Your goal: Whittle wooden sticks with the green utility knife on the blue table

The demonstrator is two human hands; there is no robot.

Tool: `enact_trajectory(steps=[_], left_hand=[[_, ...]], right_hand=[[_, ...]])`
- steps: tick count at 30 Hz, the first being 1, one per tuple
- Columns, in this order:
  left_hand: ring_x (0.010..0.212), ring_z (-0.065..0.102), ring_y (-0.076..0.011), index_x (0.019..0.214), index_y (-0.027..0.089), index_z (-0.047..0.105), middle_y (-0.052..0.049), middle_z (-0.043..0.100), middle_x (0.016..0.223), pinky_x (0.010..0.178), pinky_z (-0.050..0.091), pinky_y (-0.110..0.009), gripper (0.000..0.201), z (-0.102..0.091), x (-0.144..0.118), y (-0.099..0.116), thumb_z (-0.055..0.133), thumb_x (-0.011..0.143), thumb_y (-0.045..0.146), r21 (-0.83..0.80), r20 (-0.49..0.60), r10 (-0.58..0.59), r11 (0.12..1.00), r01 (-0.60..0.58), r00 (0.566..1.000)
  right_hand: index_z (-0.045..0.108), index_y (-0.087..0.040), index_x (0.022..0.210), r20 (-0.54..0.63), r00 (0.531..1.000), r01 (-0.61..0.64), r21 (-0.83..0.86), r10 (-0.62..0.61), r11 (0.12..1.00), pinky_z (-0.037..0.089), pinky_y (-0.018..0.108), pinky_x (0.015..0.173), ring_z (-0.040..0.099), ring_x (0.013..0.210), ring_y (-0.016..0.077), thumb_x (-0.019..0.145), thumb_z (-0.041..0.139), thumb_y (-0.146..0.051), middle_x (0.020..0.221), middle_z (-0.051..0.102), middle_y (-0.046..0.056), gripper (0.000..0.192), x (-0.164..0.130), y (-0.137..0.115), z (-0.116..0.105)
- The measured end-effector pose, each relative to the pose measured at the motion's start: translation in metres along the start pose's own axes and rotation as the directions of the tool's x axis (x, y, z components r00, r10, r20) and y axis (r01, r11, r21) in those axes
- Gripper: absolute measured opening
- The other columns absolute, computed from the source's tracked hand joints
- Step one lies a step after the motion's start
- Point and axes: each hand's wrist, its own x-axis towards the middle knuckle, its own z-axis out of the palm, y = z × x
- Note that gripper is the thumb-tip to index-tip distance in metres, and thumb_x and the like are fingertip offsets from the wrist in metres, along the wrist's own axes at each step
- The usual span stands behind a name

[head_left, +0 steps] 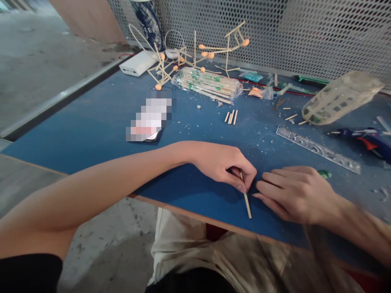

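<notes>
Between the thumb and fingers of my left hand (pixel 227 165) is a thin wooden stick (pixel 247 206), pinched near its middle and slanting down toward the table's front edge. My right hand (pixel 295 193) rests on the table just to the right, apart from the stick. Its fingers are curled and pressed together, and whatever they hold, if anything, is hidden under them. Several short cut stick pieces (pixel 231 117) lie beyond my left hand. A clear plastic ruler (pixel 317 148) lies beyond my right hand.
A phone (pixel 151 122) lies at left, near a white power bank (pixel 138 63). Stick structures with orange balls (pixel 227 51) stand at the back behind a bag of sticks (pixel 209 84). A tilted plastic cup (pixel 342 97) and a blue glue gun (pixel 362 138) are at right.
</notes>
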Motion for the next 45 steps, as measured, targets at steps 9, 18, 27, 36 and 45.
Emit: enact_trajectory(steps=[9, 18, 27, 36, 45], left_hand=[[0.085, 0.07, -0.0144, 0.093, 0.027, 0.073, 0.001, 0.077, 0.093, 0.082, 0.05, -0.026, 0.006, 0.002, 0.002, -0.003, 0.068, 0.091, 0.024, 0.036, -0.037, 0.011, 0.999, -0.01, 0.999], [0.084, 0.069, -0.014, 0.094, 0.026, 0.074, 0.0, 0.077, 0.093, 0.08, 0.05, -0.025, 0.008, 0.001, 0.003, 0.0, 0.066, 0.093, 0.025, 0.003, -0.02, -0.027, 1.0, 0.027, 0.999], [0.086, 0.069, -0.0142, 0.096, 0.025, 0.072, -0.001, 0.076, 0.096, 0.077, 0.05, -0.025, 0.011, 0.002, 0.001, -0.002, 0.062, 0.097, 0.029, 0.025, -0.011, -0.009, 1.0, 0.01, 1.0], [0.085, 0.069, -0.0144, 0.095, 0.024, 0.071, -0.002, 0.075, 0.095, 0.077, 0.051, -0.026, 0.011, 0.001, 0.002, -0.001, 0.061, 0.097, 0.029, 0.022, 0.001, -0.015, 1.0, 0.015, 1.0], [0.085, 0.068, -0.0142, 0.095, 0.026, 0.072, -0.001, 0.075, 0.094, 0.077, 0.05, -0.026, 0.01, 0.001, 0.001, -0.002, 0.062, 0.096, 0.029, 0.044, -0.007, -0.027, 0.999, 0.027, 1.0]], right_hand=[[0.053, -0.024, 0.083, 0.035, 0.999, 0.033, 0.009, -0.033, 0.999, 0.031, 0.035, 0.057, 0.048, 0.055, 0.0166, 0.102, 0.049, -0.029, 0.068, 0.055, -0.004, 0.02, 0.007, 0.0, -0.005], [0.056, -0.025, 0.084, 0.039, 0.999, 0.01, 0.07, -0.013, 0.997, 0.031, 0.035, 0.058, 0.051, 0.057, 0.0162, 0.103, 0.049, -0.031, 0.07, 0.057, -0.004, 0.021, 0.006, 0.003, 0.0], [0.053, -0.026, 0.084, 0.041, 0.999, -0.004, 0.053, 0.001, 0.999, 0.033, 0.034, 0.059, 0.051, 0.058, 0.0173, 0.103, 0.049, -0.033, 0.071, 0.057, -0.004, 0.021, 0.005, 0.004, 0.0], [0.054, -0.025, 0.084, 0.062, 0.998, 0.003, 0.045, -0.005, 0.999, 0.034, 0.034, 0.06, 0.051, 0.059, 0.0171, 0.103, 0.048, -0.033, 0.072, 0.057, -0.003, 0.021, 0.002, 0.007, 0.001], [0.053, -0.026, 0.081, 0.035, 0.999, 0.005, 0.015, -0.005, 1.0, 0.033, 0.035, 0.058, 0.049, 0.057, 0.0172, 0.103, 0.049, -0.033, 0.069, 0.056, -0.003, 0.023, 0.003, 0.004, 0.002]])
